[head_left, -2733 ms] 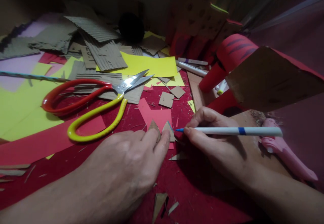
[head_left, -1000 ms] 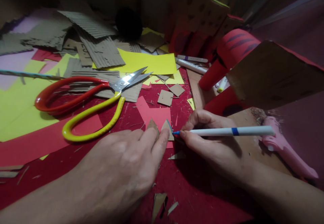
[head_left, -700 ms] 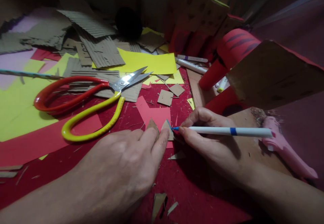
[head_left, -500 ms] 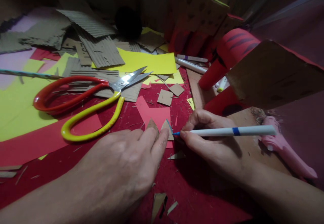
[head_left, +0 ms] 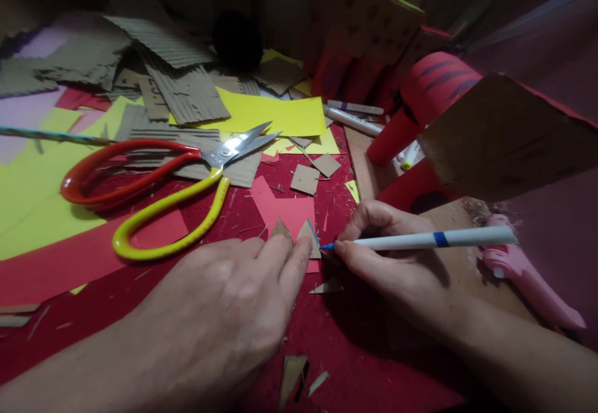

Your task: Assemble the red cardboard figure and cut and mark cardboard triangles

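My left hand [head_left: 233,291] presses its fingertips down on a small pointed cardboard piece [head_left: 306,242], holding it on red paper [head_left: 296,210]. A blue line runs along that piece's right edge. Another brown pointed cardboard tip [head_left: 280,229] shows just left of my index finger; my thumb is hidden. In my right hand [head_left: 397,257] a white felt-tip marker [head_left: 406,240] with a blue band is pinched near its nib. The blue nib lies close to the piece's lower right edge; I cannot tell whether it touches. Open scissors [head_left: 219,161] with red and yellow handles lie beyond my left hand.
Corrugated cardboard scraps [head_left: 182,83] and yellow paper [head_left: 275,113] pile up at the back left. A red paper and cardboard model [head_left: 439,80] stands at the right, above a pink glue gun [head_left: 527,276]. More markers [head_left: 355,119] and cardboard squares [head_left: 304,179] lie ahead.
The marker has shifted slightly, its rear end now a little higher and further right. My left hand and the cardboard piece look unmoved.
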The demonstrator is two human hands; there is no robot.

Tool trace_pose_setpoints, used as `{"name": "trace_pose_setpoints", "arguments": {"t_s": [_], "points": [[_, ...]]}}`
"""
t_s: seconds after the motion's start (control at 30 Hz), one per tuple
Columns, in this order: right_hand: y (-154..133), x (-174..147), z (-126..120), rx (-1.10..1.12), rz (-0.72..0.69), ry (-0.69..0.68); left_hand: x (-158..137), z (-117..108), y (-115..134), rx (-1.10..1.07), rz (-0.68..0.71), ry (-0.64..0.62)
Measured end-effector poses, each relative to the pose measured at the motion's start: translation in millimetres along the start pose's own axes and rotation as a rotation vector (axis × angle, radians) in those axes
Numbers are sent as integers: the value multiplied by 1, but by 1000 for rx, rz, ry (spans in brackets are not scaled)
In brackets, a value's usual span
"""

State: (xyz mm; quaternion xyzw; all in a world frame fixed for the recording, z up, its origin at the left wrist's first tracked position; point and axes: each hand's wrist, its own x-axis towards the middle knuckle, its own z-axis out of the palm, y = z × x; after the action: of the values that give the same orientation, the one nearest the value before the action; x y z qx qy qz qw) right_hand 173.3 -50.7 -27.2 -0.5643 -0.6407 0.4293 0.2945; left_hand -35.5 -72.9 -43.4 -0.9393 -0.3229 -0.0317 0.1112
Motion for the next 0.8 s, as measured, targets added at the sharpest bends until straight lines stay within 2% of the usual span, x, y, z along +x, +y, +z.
{"name": "trace_pose_setpoints", "arguments": {"t_s": [0.2,0.37,0.63,0.8], "points": [[4,-1,0,-35,-29,10,0,-1,0,3,-1,-29],[2,0,-2,9,0,-45,0,-1,0,-45,-28,21],[3,0,1,-56,-50,24,-1,0,1,-4,-8,-15],[0,0,-2,-64,-6,-69,1,-1,1,-5,-15,19]]}}
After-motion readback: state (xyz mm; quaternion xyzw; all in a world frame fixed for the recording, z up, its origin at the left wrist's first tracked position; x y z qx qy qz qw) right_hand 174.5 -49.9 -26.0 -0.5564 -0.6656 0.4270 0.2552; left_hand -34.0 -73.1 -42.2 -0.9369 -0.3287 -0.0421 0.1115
